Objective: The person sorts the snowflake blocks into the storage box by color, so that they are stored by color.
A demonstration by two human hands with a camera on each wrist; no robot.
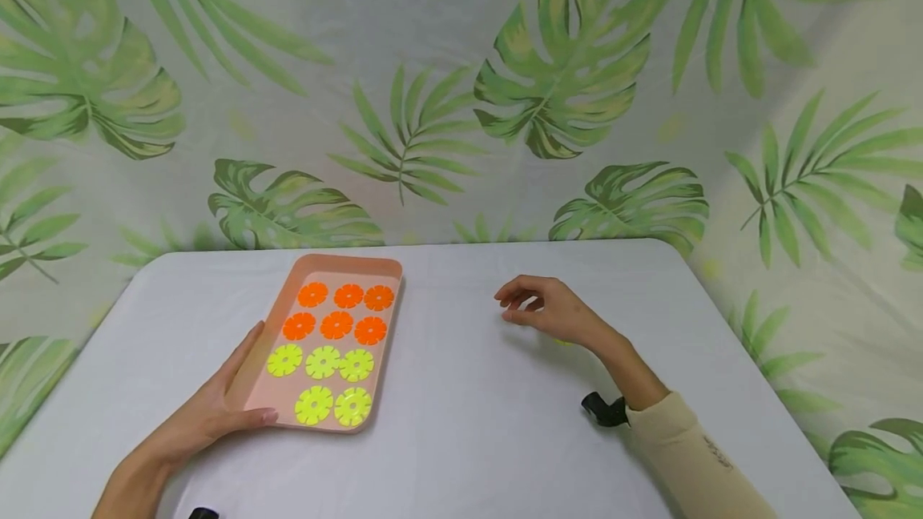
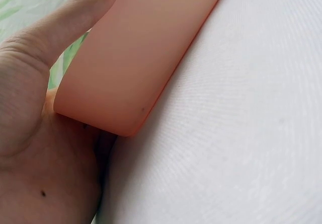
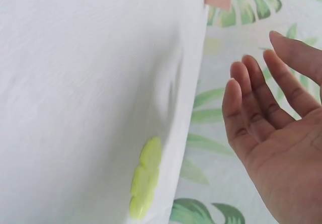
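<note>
A pink tray [image 1: 252, 391] lies slanted on the white table, holding orange notched discs [image 1: 336, 325] at its far end and yellow-green notched discs [image 1: 313, 405] nearer. My left hand [image 1: 205, 411] holds the tray's near left corner, fingers along the left side and thumb at the near rim. In the left wrist view the corner of the tray [image 2: 115, 78] sits between thumb and palm. Raised over the table to the right, my right hand [image 1: 551, 309] has loosely bent fingers with nothing between them. A yellow-green piece [image 3: 146, 178] lies on the table beneath it, mostly hidden in the head view.
A white cloth covers the table [image 1: 447, 455]. Behind it hangs a curtain [image 1: 433, 38] with green leaf prints. A black wrist device [image 1: 604, 409] shows beside the right forearm, and another dark piece [image 1: 204, 513] at the bottom left.
</note>
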